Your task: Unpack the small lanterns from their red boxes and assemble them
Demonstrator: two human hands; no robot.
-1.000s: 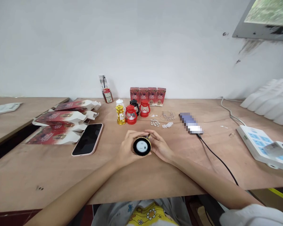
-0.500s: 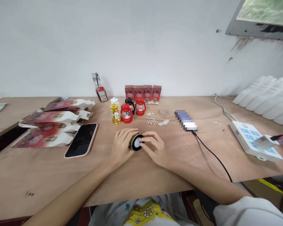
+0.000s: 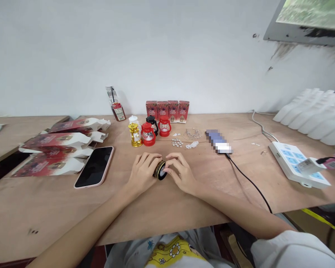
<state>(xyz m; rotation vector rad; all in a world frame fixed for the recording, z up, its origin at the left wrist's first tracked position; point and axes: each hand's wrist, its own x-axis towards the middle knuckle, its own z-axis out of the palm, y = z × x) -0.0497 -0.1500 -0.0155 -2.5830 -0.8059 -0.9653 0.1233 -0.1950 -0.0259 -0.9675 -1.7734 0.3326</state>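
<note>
My left hand (image 3: 145, 172) is wrapped round a small black-and-gold lantern (image 3: 158, 170), which lies on its side with its round base turned toward my right hand. A pale disc shows inside the black rim of that base, partly covered by fingers. My right hand (image 3: 181, 173) has its thumb and fingertips pinched together at the base; whatever may be between them is hidden. Beyond my hands stand small lanterns: a gold one (image 3: 135, 135), a white one (image 3: 133, 120), a black one (image 3: 152, 123) and two red ones, one nearer (image 3: 148, 134) and one farther (image 3: 164, 126).
Coin-like discs (image 3: 177, 142), white pieces (image 3: 192, 144) and thin wires (image 3: 192, 134) lie behind my hands. Red boxes (image 3: 162, 109) stand near the wall. Flattened cartons (image 3: 53, 149) and a phone (image 3: 94, 167) are left; a cabled phone (image 3: 219, 141) and a power strip (image 3: 298, 163) are right.
The lantern's base has tilted, so its pale disc shows less. My right fingertips have shifted on it, while my left hand keeps its hold. The whole view has moved slightly.
</note>
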